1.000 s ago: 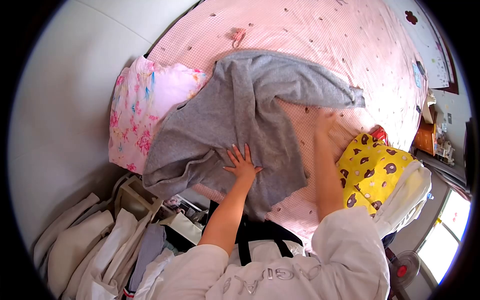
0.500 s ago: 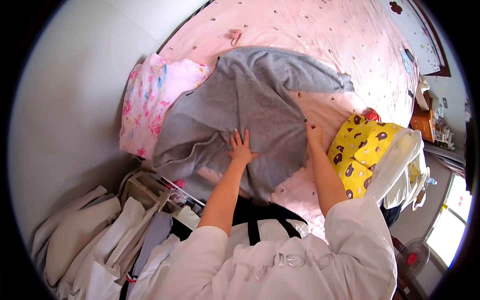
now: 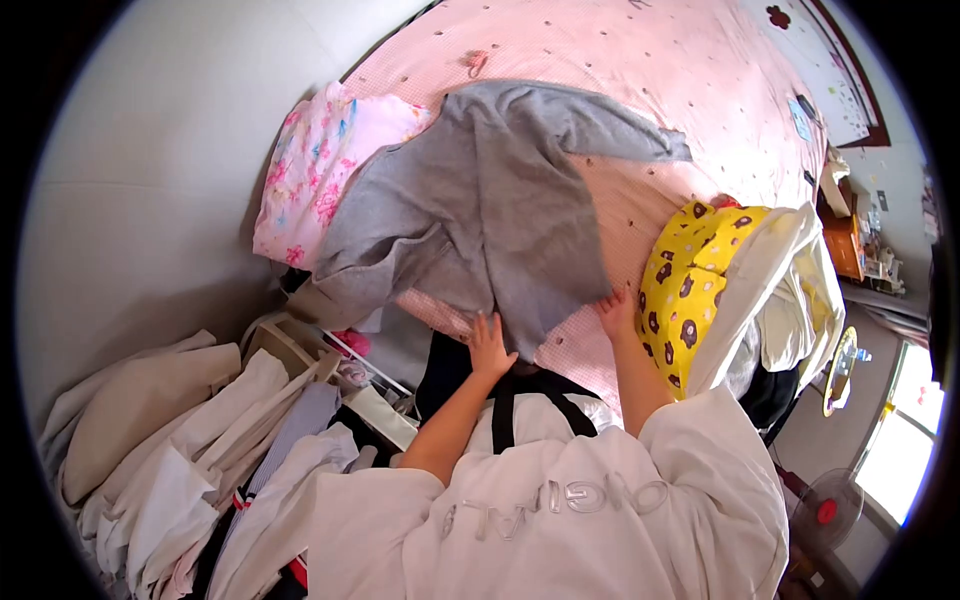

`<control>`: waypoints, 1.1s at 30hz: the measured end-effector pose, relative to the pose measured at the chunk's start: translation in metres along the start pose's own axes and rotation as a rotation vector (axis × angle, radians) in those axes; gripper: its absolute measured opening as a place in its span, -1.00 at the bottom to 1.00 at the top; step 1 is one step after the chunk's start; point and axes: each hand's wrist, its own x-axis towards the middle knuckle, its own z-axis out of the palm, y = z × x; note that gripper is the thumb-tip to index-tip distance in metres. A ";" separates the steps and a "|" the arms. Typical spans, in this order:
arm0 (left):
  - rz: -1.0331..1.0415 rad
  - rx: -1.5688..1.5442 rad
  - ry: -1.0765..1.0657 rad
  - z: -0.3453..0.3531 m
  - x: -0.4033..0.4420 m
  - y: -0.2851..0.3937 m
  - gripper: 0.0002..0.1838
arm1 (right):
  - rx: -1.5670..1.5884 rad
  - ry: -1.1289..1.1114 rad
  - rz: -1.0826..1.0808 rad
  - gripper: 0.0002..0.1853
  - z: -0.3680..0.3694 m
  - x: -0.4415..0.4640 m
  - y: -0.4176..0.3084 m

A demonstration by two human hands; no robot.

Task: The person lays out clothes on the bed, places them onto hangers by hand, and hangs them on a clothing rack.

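Observation:
A grey long-sleeved garment [image 3: 530, 200] lies spread on the pink checked bedsheet [image 3: 640, 55], one sleeve reaching to the right. My left hand [image 3: 490, 348] rests at its near lower edge, fingers spread and palm down. At the garment's right lower corner is my right hand [image 3: 616, 314], with its fingers apart and their tips by the fabric edge. The garment's left part is bunched in folds.
A pink floral cloth [image 3: 310, 185] lies left, by the wall. To the right sit a yellow bear-print cloth [image 3: 690, 280] and white fabric [image 3: 765, 290]. Several clothes [image 3: 160, 420] hang at the lower left. A fan [image 3: 828, 510] stands at the lower right.
Both hands have moved down toward my body along the garment. My right hand's closed fingers have opened. The near hem appears flatter, and the view has shifted slightly.

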 end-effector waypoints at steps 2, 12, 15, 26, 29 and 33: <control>-0.134 -0.207 0.182 0.038 -0.003 -0.003 0.05 | 0.046 0.019 0.069 -0.58 0.003 0.003 -0.005; -0.518 -0.899 -0.048 0.113 0.022 -0.042 -0.57 | -0.551 0.541 -0.701 -0.74 0.046 -0.003 -0.028; -0.690 -1.268 0.003 0.083 -0.005 -0.016 -0.71 | -0.380 0.742 -0.764 -0.77 0.062 -0.024 -0.040; -0.210 -0.307 0.364 0.034 -0.036 -0.052 -0.59 | -1.161 0.685 -0.828 -0.27 0.066 -0.051 0.025; -0.020 -0.210 0.530 0.006 -0.018 -0.062 -0.44 | -1.563 0.426 -1.227 -0.17 0.026 -0.036 0.067; 0.013 -0.116 0.602 -0.049 0.020 -0.073 -0.39 | -0.917 0.218 -0.584 -0.37 0.037 -0.065 0.084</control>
